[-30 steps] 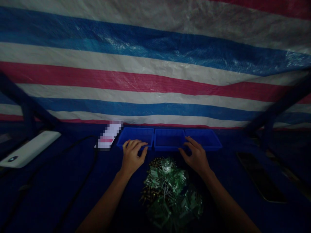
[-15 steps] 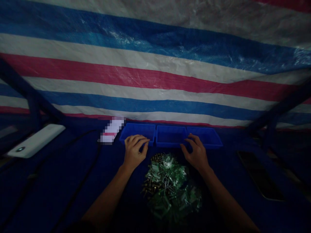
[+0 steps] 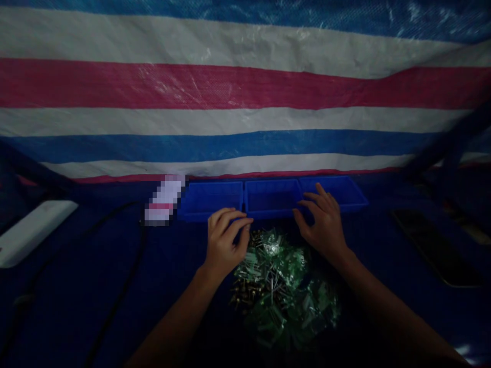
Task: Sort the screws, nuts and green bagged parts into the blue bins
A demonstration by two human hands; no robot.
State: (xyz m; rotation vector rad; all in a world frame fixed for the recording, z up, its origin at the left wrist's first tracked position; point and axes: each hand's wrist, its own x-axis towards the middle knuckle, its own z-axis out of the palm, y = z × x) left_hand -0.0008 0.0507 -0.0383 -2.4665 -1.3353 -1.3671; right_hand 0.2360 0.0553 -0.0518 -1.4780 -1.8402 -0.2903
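**Hovering bare-handed around a row of trays**

Looking at a striped tarp point(image 3: 215, 84) behind three blue trays point(image 3: 274, 210), with a messy pile point(image 3: 274, 278) sitting just this side. Bringing the left hand's point(image 3: 224, 243) thumb and fingertips close together beside the pile; not showing whether anything's pinched, so can't tell. Spreading the right hand's point(image 3: 326, 225) fingers near the middle and right trays. Apparently just positioning, tbh. Probably needing a careful fingertip pinch for any green packets point(image 3: 293, 263) or tinier brassy bits point(image 3: 247, 294).

Striped tarp point(image 3: 230, 87) behind, white case point(image 3: 36, 230) and dark cable point(image 3: 126, 278) left, black phone point(image 3: 437, 248) right
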